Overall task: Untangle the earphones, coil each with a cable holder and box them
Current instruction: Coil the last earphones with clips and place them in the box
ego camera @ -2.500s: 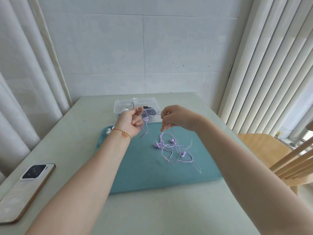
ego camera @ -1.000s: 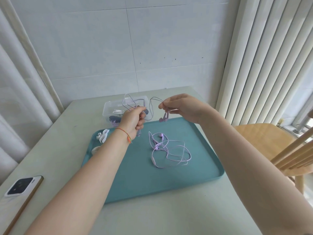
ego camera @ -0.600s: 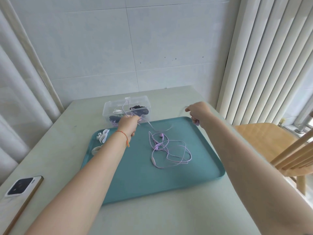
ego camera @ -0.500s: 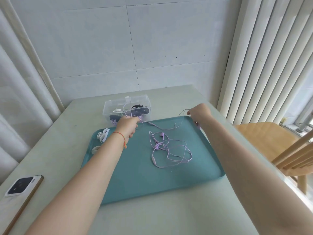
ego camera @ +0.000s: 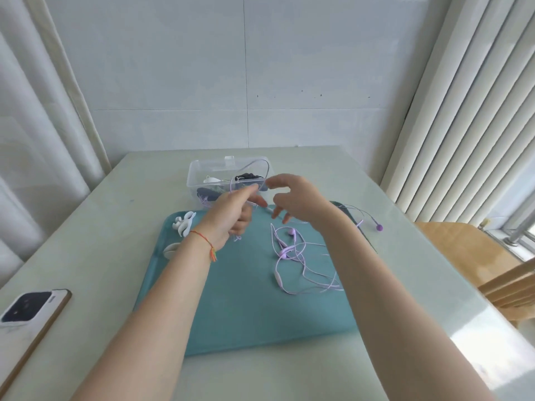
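Left hand (ego camera: 231, 215) grips a purple cord (ego camera: 254, 164) looping over the box (ego camera: 197, 172); right hand (ego camera: 298, 198), fingers loose and empty, sits just beside, nearer the cord's run rightward off the tray (ego camera: 246, 308).

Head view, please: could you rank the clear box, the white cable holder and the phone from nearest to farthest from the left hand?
From the left hand:
1. Clear box, just beyond the fingers, at the tray's far edge.
2. White cable holder, to the hand's left, on the tray's far left corner.
3. Phone, far left on the table, close to the camera.
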Demonstrator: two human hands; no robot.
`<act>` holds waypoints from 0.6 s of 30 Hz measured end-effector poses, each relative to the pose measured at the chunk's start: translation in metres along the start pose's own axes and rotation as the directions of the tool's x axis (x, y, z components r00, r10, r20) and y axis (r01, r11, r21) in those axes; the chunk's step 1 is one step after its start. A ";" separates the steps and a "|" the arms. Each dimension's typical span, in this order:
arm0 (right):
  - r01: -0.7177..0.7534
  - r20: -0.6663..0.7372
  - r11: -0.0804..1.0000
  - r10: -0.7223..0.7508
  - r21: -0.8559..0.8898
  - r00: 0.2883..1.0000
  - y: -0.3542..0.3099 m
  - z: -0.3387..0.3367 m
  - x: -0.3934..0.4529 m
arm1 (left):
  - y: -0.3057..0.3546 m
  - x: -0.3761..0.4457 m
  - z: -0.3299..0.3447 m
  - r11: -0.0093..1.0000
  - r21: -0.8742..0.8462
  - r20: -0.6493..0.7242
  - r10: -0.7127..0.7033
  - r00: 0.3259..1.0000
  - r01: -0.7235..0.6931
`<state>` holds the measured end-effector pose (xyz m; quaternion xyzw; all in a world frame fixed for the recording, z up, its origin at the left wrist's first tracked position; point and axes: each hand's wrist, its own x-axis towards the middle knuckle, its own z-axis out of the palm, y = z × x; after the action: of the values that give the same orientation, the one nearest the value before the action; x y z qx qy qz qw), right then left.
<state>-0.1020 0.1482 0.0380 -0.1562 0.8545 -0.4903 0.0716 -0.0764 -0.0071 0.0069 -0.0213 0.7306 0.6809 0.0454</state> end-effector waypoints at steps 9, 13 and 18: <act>0.050 0.169 0.991 -0.071 0.123 0.983 0.004 0.010 -0.004 | 0.002 0.002 0.000 0.968 -0.249 0.004 0.040 0.999 -0.038; 0.064 0.129 0.985 -0.085 0.158 0.988 0.000 0.014 -0.006 | 0.006 -0.002 0.001 0.957 0.254 -0.116 0.173 0.978 -0.139; 0.050 -0.087 0.983 -0.035 0.176 0.996 -0.002 0.007 -0.005 | 0.008 -0.004 -0.005 0.880 0.447 -0.028 0.194 0.981 -0.161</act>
<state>-0.0954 0.1431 0.0357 -0.1466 0.8060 -0.5721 0.0390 -0.0736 -0.0116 0.0157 0.0320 0.8662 0.4971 -0.0400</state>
